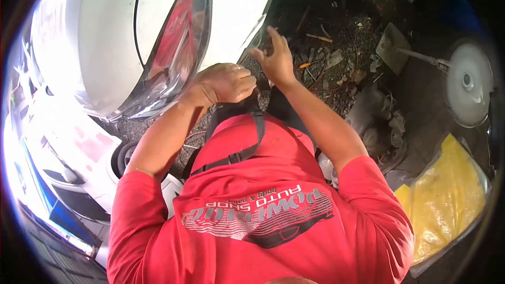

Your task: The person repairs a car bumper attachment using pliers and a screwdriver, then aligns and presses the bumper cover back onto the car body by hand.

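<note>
My left hand (229, 82) is closed, its fingers curled in, beside the lower edge of a white car body panel (236, 10). Whatever it may hold is hidden. To its right, my right hand (277, 62) is raised with thumb and fingers apart and nothing between them, near the panel's narrow right edge. Left of the hands, a car light (181, 37) with red parts is set in the white bodywork, and clear plastic film appears around its lower end.
A round fan (467, 81) with a square base (393, 50) lies at the right. Below it is a yellow sheet (447, 200) in clear plastic. Debris, including a small orange item (305, 65), litters the dark ground. White parts (79, 142) stand at the left.
</note>
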Available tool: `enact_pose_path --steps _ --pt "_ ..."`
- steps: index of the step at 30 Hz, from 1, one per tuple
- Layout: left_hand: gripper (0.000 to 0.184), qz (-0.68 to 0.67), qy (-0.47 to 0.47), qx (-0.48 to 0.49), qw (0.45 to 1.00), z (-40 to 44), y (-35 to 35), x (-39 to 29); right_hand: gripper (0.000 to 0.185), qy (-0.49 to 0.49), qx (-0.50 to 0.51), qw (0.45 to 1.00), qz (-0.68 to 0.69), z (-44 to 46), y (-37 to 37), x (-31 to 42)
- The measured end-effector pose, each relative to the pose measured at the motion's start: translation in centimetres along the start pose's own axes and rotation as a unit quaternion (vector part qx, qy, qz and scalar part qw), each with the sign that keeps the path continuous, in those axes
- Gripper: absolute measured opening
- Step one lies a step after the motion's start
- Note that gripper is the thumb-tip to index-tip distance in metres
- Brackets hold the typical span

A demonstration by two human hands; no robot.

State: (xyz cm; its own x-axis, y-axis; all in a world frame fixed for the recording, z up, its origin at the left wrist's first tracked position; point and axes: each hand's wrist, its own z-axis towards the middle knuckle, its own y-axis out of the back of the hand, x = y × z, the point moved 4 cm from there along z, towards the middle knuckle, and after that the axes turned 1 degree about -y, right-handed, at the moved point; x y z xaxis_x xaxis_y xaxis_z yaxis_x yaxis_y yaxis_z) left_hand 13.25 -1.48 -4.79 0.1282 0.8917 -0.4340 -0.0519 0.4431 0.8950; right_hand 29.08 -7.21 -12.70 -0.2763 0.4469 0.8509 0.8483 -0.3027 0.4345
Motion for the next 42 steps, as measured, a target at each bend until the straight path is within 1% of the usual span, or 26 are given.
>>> enact_pose_path --steps 1,2,4,5,7,8,10,11,12,13,14,16,17,18,19,20,21,22,24,25,27,29,30,32,36,42 --pt "0.02 0.007 -0.006 -0.013 1.0 0.1 0.1 0.1 0.081 0.024 0.048 0.997 0.047 -1.4 0.3 0.0" --pt "0.02 0.006 -0.01 -0.009 1.0 0.3 0.2 0.2 0.081 0.02 0.045 0.998 0.051 -2.4 0.2 -0.2" --pt "0.022 -0.017 0.023 0.008 1.0 0.4 0.5 0.3 0.072 0.191 0.108 0.974 0.052 -4.1 -0.8 0.8" --pt "0.022 -0.021 0.021 0.012 0.999 0.4 0.7 -0.1 0.077 0.159 0.123 0.971 0.127 -4.0 -2.5 0.9" --pt "0.025 -0.047 0.095 -0.009 0.994 0.6 1.3 -0.2 0.077 0.141 0.144 0.97 0.135 -3.8 -2.6 0.2" --pt "0.025 -0.046 0.096 -0.007 0.994 0.5 1.8 -0.9 0.078 0.129 0.171 0.966 0.143 -3.5 -2.6 0.1" --pt "0.027 -0.097 0.149 0.065 0.982 -0.3 2.3 -2.8 0.082 0.127 0.189 0.966 0.121 -3.3 -2.1 0.6" --pt "0.027 -0.106 0.108 0.046 0.987 -1.0 1.8 -4.0 0.084 0.104 0.2 0.964 0.137 -3.4 -1.9 1.1" --pt "0.027 -0.107 0.101 0.054 0.988 -2.6 1.8 -5.0 0.09 0.115 0.19 0.968 0.114 -3.7 -2.3 1.3" --pt "0.023 -0.105 0.114 0.043 0.987 -2.5 4.2 -6.1 0.099 0.125 0.179 0.972 0.09 -4.0 -2.7 1.3" --pt "0.018 -0.103 0.128 0.031 0.986 -2.2 6.7 -6.8 0.099 0.123 0.168 0.974 0.093 -4.5 -3.1 1.9" --pt "0.02 0.05 0.1 -0.025 0.993 -1.3 13.3 -7.5 0.114 0.09 0.108 0.983 0.118 -5.6 -4.0 3.1" --pt "0.021 0.093 0.146 -0.062 0.983 -3.4 15.5 -6.2 0.114 0.09 0.102 0.983 0.122 -5.6 -4.5 3.6" --pt "0.023 0.133 0.193 -0.099 0.967 -5.8 18.0 -4.8 0.122 0.071 0.083 0.989 0.104 -5.6 -4.8 3.9" --pt "0.018 0.202 0.183 -0.096 0.957 -5.1 22.0 -4.3 0.13 0.053 0.064 0.993 0.085 -5.6 -5.0 4.2" --pt "0.019 0.194 0.198 -0.153 0.949 -7.0 24.5 -2.4 0.138 0.036 0.046 0.996 0.065 -5.4 -5.3 4.5" --pt "0.02 0.261 0.238 -0.144 0.924 -8.1 26.9 -1.5 0.148 0.019 0.038 0.997 0.062 -5.1 -5.7 4.8" --pt "0.017 0.281 0.22 -0.164 0.92 -9.0 29.1 0.0 0.148 0.02 0.035 0.997 0.062 -4.8 -6.0 5.6" --pt "0.012 0.31 0.239 -0.149 0.908 -11.8 32.1 2.6 0.158 -0.049 -0.013 0.997 0.055 -4.1 -6.2 6.6" --pt "0.014 0.311 0.251 -0.139 0.906 -13.3 32.9 3.8 0.158 -0.047 -0.016 0.997 0.053 -4.0 -6.2 7.1" --pt "0.019 0.312 0.262 -0.132 0.904 -15.3 33.8 6.0 0.162 -0.089 -0.016 0.995 0.035 -3.9 -6.3 7.2" --pt "0.038 0.313 0.255 -0.126 0.906 -16.4 32.8 7.5 0.163 -0.084 -0.022 0.996 0.031 -3.8 -6.6 7.2" --pt "0.038 0.306 0.253 -0.129 0.909 -16.7 32.2 8.0 0.164 -0.077 -0.029 0.996 0.03 -3.8 -6.5 7.2" --pt "0.055 0.36 0.236 -0.133 0.893 -16.2 31.6 8.7 0.165 -0.064 -0.042 0.997 0.026 -3.9 -6.9 6.4" --pt "0.063 0.353 0.208 -0.123 0.904 -15.8 31.7 9.4 0.167 -0.042 -0.049 0.996 0.062 -3.6 -6.9 5.9" --pt "0.062 0.38 0.18 -0.094 0.902 -14.5 31.6 8.7 0.166 -0.023 -0.018 0.997 0.074 -2.3 -5.8 4.8"
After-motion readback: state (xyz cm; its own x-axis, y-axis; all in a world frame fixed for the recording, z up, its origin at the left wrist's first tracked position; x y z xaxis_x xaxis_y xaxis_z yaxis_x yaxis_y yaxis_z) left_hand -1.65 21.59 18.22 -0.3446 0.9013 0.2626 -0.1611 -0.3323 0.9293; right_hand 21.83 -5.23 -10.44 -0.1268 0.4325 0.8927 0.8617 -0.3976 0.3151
